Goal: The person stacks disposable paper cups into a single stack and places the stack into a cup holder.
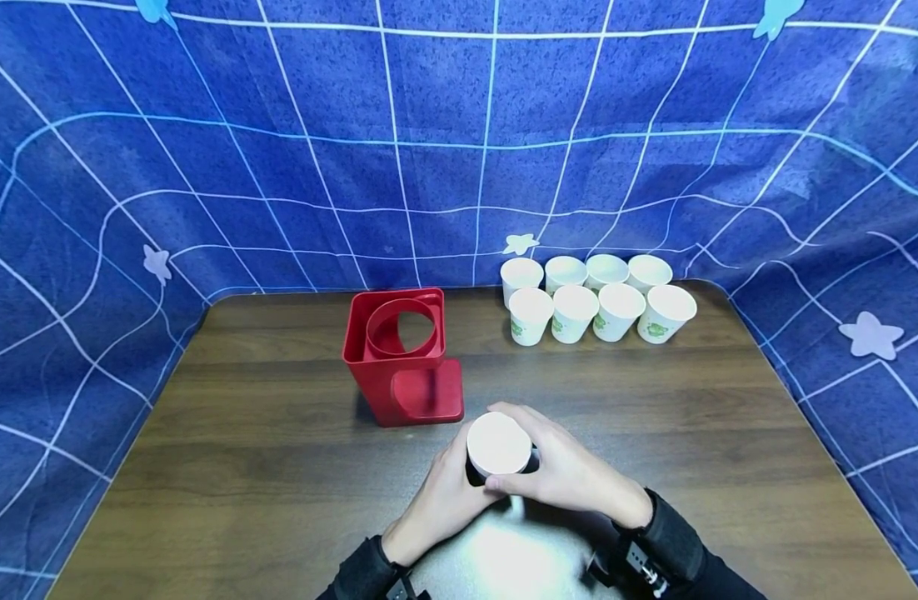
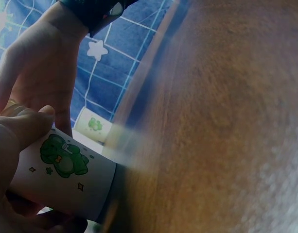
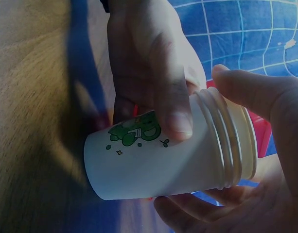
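A nested stack of white paper cups (image 1: 499, 443) stands upright, mouths up, between my two hands at the front middle of the table. In the right wrist view, several rims sit close together at the stack's upper end, and a green cartoon print (image 3: 134, 132) shows on the outer cup. My left hand (image 1: 446, 498) grips the body from the left, its thumb (image 3: 175, 116) lying across the side. From the right, my right hand (image 1: 571, 467) curls round the upper part near the rims. The red plastic stand (image 1: 429, 392) is just beyond my left hand.
The red stand has a round ring (image 1: 380, 333) in its square top and a low ledge in front. At the back right, several white paper cups (image 1: 530, 317) stand in two rows on the wooden table (image 1: 264, 467). Blue gridded cloth (image 1: 444, 167) encloses the back and sides.
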A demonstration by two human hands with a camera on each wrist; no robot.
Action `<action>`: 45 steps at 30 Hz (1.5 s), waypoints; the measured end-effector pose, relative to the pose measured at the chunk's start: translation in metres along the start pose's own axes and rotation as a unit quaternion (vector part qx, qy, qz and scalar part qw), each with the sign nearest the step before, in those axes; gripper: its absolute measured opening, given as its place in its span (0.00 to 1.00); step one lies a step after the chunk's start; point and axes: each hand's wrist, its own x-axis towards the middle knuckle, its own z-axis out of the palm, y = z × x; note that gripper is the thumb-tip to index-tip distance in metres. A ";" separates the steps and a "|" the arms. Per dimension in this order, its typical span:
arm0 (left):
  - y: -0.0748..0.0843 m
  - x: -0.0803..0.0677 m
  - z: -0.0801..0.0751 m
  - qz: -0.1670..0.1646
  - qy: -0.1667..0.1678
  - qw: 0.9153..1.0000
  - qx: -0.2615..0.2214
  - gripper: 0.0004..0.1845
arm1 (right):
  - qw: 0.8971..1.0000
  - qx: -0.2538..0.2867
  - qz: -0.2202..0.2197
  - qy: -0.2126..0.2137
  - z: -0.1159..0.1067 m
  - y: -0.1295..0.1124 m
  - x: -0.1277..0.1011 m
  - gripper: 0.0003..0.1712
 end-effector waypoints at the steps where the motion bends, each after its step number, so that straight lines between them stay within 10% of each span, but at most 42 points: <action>1: 0.000 0.000 0.000 -0.001 0.000 1.000 -0.001 0.41 | 1.000 0.000 -0.002 0.000 0.000 0.000 0.000 0.47; 45: 0.001 0.001 0.001 -0.017 -0.002 1.000 -0.004 0.41 | 1.000 -0.005 -0.020 0.015 -0.026 0.007 -0.002 0.48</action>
